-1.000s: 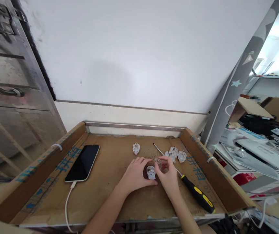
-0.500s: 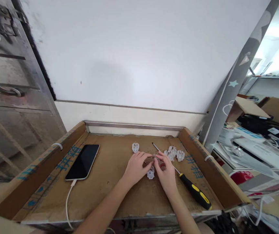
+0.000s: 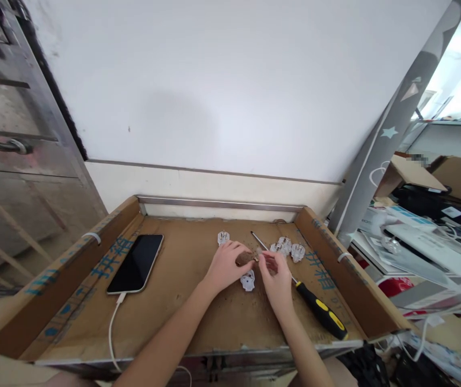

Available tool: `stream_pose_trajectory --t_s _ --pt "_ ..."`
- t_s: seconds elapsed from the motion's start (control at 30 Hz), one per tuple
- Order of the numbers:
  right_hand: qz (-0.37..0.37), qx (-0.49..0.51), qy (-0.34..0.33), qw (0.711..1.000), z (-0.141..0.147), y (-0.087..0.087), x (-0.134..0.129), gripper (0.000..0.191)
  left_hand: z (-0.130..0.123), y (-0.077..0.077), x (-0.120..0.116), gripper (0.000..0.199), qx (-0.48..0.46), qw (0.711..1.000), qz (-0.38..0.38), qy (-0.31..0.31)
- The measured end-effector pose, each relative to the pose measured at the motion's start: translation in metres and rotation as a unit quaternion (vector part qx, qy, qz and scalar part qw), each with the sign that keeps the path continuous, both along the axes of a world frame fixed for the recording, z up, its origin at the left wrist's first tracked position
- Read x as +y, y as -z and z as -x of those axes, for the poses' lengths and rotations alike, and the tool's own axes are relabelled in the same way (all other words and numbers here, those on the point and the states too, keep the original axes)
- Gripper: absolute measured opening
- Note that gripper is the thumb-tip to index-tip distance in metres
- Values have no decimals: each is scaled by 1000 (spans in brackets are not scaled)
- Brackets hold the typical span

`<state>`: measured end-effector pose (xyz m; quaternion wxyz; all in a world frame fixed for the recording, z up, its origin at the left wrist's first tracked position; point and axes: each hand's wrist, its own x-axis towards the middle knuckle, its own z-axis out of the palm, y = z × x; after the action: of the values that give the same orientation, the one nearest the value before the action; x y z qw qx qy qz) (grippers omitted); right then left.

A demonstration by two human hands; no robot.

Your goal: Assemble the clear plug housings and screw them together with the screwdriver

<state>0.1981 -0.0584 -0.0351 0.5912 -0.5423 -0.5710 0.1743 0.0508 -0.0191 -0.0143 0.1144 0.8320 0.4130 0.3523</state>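
Note:
My left hand [image 3: 229,267] is closed, thumb and forefinger meeting at the tips near the middle of the cardboard tray; what they pinch is too small to make out. Close beside it, my right hand [image 3: 276,277] pinches a small clear piece [image 3: 259,251], its kind hidden by the fingers. Below the left fingertips lies a clear plastic plug part [image 3: 247,281]. Another clear plug part with metal pins [image 3: 223,237] rests just beyond the left hand. Several more clear plug parts [image 3: 297,252] sit to the right. A screwdriver [image 3: 321,310], black and yellow, passes behind my right hand.
A black-screened phone [image 3: 136,263] lies on the left with a white cable [image 3: 112,333] plugged in. Raised walls [image 3: 331,263] edge the cardboard tray. A white wall [image 3: 230,107] stands behind, a metal door at left, and a cluttered shelf [image 3: 419,269] at right.
My hands have drawn slightly apart at the fingertips, and the small clear piece shows more by the right fingers. The view has shifted slightly; the screwdriver and phone lie as before.

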Motion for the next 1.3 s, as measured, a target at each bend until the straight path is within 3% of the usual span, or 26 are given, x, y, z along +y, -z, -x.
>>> stream_pose_trajectory --t_s 0.1,0.27,0.4,0.6,0.77,0.9,1.03,1.13,1.3 --pt "4 6 -11 1000 1 -1 -1 24 -1 0 0 13 11 1000 2 12" --pt "-3 29 33 999 -1 -2 -1 26 8 -6 0 17 -4 1000 22 6" --pt "1 40 44 998 -1 -3 -1 27 12 -9 -9 10 50 996 57 45" --pt "13 48 40 998 -1 -4 -1 29 5 -8 -16 7 108 991 38 67" --pt "22 57 40 997 -2 -5 -1 31 6 -8 -11 6 60 994 61 73" --pt "31 71 28 997 -1 -5 -1 32 12 -8 -3 11 -9 994 102 39" --pt "38 97 27 994 -2 -4 -2 34 15 -7 -1 10 19 998 55 0" --pt "49 106 10 993 -5 0 -2 35 13 -4 -5 13 28 999 15 25" --pt "85 61 -27 994 -23 3 1 33 11 1 -8 13 51 998 23 34"
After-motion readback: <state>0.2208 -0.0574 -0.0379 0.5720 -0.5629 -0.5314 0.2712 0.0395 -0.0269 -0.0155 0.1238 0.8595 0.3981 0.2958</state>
